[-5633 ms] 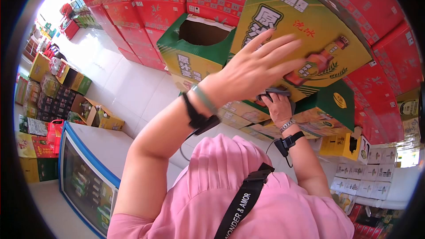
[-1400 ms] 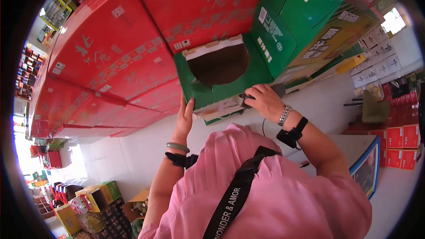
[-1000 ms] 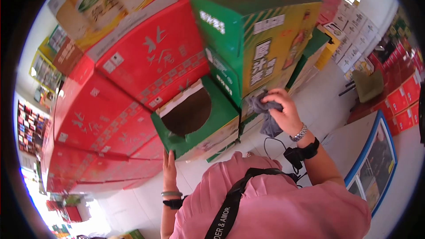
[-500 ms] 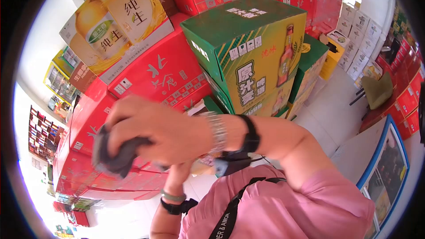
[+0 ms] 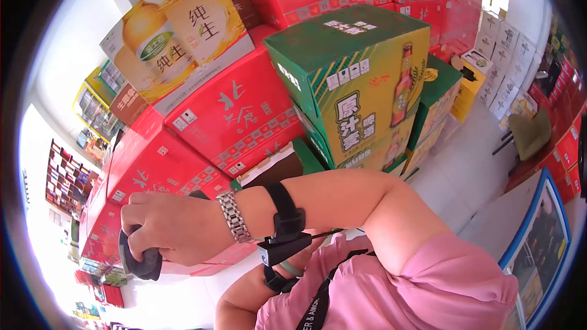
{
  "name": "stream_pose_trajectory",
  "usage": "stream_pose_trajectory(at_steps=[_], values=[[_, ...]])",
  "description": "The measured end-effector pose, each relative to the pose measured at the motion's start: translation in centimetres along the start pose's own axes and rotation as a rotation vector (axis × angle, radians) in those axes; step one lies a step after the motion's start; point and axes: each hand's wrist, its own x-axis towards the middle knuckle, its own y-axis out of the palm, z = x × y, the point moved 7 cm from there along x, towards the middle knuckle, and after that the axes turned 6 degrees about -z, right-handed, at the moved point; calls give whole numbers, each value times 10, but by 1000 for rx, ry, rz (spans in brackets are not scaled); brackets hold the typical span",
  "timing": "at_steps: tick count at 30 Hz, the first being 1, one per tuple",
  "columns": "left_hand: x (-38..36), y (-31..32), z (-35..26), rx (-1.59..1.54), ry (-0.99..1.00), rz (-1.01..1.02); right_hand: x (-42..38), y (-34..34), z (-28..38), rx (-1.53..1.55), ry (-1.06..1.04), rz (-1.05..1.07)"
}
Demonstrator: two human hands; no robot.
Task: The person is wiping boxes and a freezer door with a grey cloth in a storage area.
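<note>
My right hand (image 5: 174,226) reaches across to the left, fingers curled around a dark grey cloth (image 5: 145,264). A metal-link watch band (image 5: 233,216) and a black strap with a small black device (image 5: 284,241) sit on that forearm. My left forearm (image 5: 241,302) is bent up from below, with a black band at its wrist. Most of my left hand (image 5: 313,243) is hidden behind the right forearm. Red cartons (image 5: 165,165) stand behind the right hand, and an open green carton (image 5: 275,168) shows just above the right forearm.
A green-and-gold beer carton (image 5: 367,85) tops a stack ahead. To its left, a pale gold beer carton (image 5: 177,36) rests on red ones. A blue-framed glass-topped chest (image 5: 538,232) stands at the right, near an olive chair (image 5: 531,134). White cartons (image 5: 504,55) line the far wall.
My right hand has moved down and slightly left with the cloth. My left hand has gone behind the right forearm. The view has shifted, so the cartons appear lower and further right.
</note>
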Motion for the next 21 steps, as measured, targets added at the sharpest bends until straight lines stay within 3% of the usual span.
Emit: stream_pose_trajectory(at_steps=[4, 8, 17, 21], values=[[-3, 6, -2, 162, 117, -8, -5, -10, 0, -115, 16, 42], [-18, 18, 5, 319, 114, 60, -9, -16, 3, -172, 22, 54], [-1, 11, -20, 54, 211, 111, -18, -25, 4, -295, 9, 53], [-24, 41, 18, 14, 125, 93, -23, -28, 2, -313, 38, 54]])
